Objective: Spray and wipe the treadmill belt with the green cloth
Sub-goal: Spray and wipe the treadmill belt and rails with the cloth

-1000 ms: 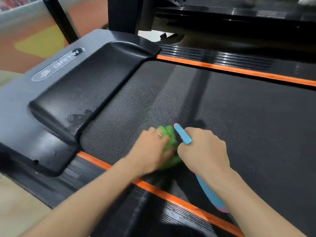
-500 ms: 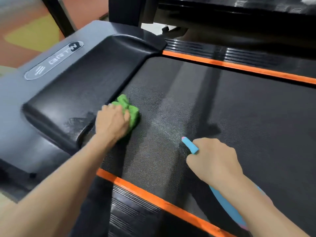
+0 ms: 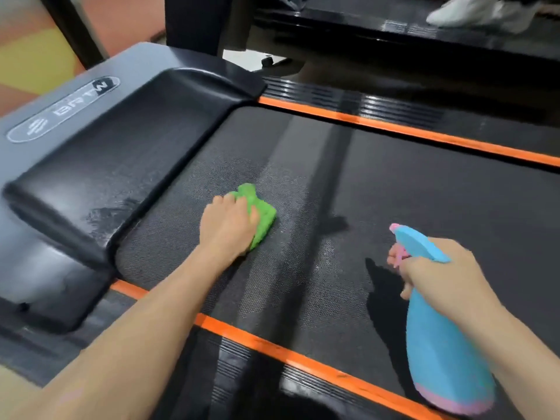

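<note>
Two orange stripes (image 3: 303, 360) flanking belt (image 3: 424, 192)

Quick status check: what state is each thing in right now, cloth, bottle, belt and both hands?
green cloth: bunched, pressed flat on the belt.
spray bottle: lifted off the belt, nozzle pointing left.
treadmill belt: damp sheen near the cloth.
left hand: grips the cloth.
right hand: grips the bottle neck.

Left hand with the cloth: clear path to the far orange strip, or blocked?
Probably yes. The left hand presses the green cloth on the black treadmill belt, and bare belt lies between it and the far orange edge strip.
</note>
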`<state>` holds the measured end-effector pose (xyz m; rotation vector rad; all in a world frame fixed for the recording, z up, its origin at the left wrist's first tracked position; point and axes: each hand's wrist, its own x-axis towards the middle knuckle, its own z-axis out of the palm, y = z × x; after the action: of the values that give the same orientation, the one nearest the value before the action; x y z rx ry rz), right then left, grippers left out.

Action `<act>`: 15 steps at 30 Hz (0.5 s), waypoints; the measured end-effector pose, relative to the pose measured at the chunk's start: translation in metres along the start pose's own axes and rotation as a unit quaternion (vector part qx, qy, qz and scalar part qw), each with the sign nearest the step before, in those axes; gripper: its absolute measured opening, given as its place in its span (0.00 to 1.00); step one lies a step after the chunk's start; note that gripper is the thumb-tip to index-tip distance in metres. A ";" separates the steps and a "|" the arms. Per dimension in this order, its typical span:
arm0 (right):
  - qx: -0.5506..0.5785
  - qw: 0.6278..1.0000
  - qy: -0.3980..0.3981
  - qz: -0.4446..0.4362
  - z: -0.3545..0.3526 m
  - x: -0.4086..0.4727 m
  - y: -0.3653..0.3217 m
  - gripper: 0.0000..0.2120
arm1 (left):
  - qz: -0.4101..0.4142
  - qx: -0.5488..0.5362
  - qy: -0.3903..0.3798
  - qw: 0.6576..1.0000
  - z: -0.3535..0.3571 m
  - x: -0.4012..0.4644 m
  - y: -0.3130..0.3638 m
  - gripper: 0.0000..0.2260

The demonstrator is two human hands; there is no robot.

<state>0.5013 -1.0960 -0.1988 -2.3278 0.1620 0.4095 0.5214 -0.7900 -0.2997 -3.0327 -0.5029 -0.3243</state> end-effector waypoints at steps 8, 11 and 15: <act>0.127 0.981 0.116 -0.084 -0.023 -0.013 0.023 0.11 | 0.260 -0.030 0.001 0.965 -0.005 -0.059 0.111 0.15; 0.112 0.981 0.110 -0.112 -0.019 -0.016 0.028 0.14 | 0.042 0.055 -0.021 0.997 -0.005 -0.009 0.041 0.16; 0.085 0.982 0.110 -0.130 -0.019 -0.016 0.034 0.15 | -0.022 0.014 0.000 1.000 -0.009 -0.013 0.053 0.16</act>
<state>0.4826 -1.1337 -0.2027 -2.1822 -0.0033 0.0064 0.5253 -0.8449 -0.2946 -2.9987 -0.5706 -0.3184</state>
